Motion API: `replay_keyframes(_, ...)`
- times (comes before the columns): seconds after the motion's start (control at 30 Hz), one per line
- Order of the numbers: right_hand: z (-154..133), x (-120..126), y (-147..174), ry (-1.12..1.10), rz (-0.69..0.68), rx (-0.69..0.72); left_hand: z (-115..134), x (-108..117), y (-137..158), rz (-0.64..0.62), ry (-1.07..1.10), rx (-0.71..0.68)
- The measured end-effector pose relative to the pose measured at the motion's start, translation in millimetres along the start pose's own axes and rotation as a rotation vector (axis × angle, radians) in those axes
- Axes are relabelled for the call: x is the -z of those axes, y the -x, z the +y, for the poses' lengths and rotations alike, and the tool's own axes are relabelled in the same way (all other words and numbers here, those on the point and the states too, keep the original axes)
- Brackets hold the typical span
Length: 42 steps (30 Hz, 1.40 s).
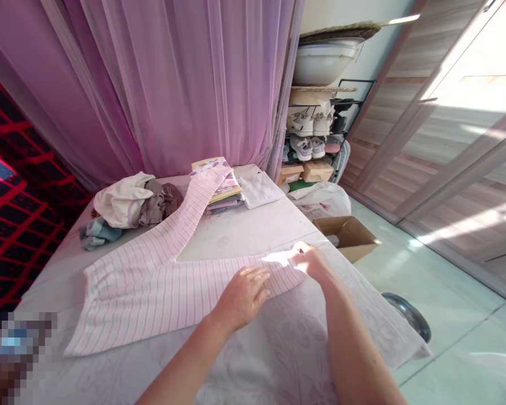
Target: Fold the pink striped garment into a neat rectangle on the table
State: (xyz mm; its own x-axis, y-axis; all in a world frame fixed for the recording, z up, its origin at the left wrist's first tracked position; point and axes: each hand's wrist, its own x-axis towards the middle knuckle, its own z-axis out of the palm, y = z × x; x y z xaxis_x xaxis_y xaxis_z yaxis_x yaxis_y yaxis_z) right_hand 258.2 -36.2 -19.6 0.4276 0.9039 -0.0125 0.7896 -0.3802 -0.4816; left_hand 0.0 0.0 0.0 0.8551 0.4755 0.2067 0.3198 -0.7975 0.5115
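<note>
A pair of white trousers with pink stripes [152,301] lies spread on the bed, its elastic waist at the left. The near leg stretches right and the far leg angles up onto a folded pile. My left hand [243,295] rests flat on the near leg, fingers stretched out. At that leg's hem, my right hand [310,260] has its fingers curled in and gripping the edge of the cloth; bright sunlight falls there.
A stack of folded clothes [225,197] and a folded white garment [261,188] lie at the bed's far side. Crumpled clothes [124,199] are at the left. Beyond the bed's right edge stand an open cardboard box [358,239] and a shoe rack [312,135].
</note>
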Motion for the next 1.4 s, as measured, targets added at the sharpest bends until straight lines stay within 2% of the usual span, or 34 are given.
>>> replay_keyframes(0.1,-1.2,-2.5,0.7,-0.155,-0.023,-0.021,-5.2,-25.3,-15.1,-0.079,-0.104,0.030)
replay_keyframes(0.17,0.1,-9.1,-1.9,-0.196,0.023,-0.068,-8.7,-36.9,-18.7,-0.096,-0.157,0.046)
replay_keyframes(0.3,7.9,-24.1,-10.0,-0.096,0.161,-0.134,-16.0,-52.5,-16.6,-0.106,-0.224,0.082)
replay_keyframes(0.47,7.4,-22.6,-8.8,0.090,0.176,-0.144,-18.9,-57.4,-13.9,-0.098,-0.250,0.087)
replay_keyframes(0.53,-1.5,-19.5,-2.8,0.146,0.214,-0.079,-18.7,-57.1,-14.9,-0.095,-0.255,0.084)
replay_keyframes(0.6,-13.6,-20.9,5.2,0.171,0.219,0.074,-18.3,-56.9,-16.7,-0.091,-0.257,0.078)
replay_keyframes(0.67,-25.2,-28.0,13.4,0.211,0.148,0.245,-17.9,-57.0,-17.4,-0.089,-0.258,0.083)
replay_keyframes(0.73,-32.1,-37.8,19.4,0.276,0.049,0.299,-18.1,-56.4,-14.4,-0.087,-0.265,0.098)
replay_keyframes(0.8,-31.9,-45.5,21.8,0.322,0.010,0.233,-20.0,-53.7,-4.8,-0.081,-0.277,0.114)
replay_keyframes(0.9,-20.9,-46.5,21.0,0.319,0.037,0.143,-27.1,-43.2,24.4,-0.061,-0.302,0.121)
replay_keyframes(1.07,-1.0,-27.6,25.5,0.244,0.193,-0.016,-44.3,-11.7,89.8,0.084,-0.360,0.124)
replay_keyframes(1.13,0.6,-19.7,29.1,0.234,0.194,-0.073,-49.0,-1.5,107.4,0.140,-0.376,0.128)
replay_keyframes(1.23,-3.1,-10.7,32.3,0.192,0.164,-0.115,-52.5,5.4,117.3,0.171,-0.395,0.108)
replay_keyframes(1.4,-15.2,3.7,29.8,0.072,0.163,-0.161,-52.5,6.8,115.1,0.251,-0.374,0.097)
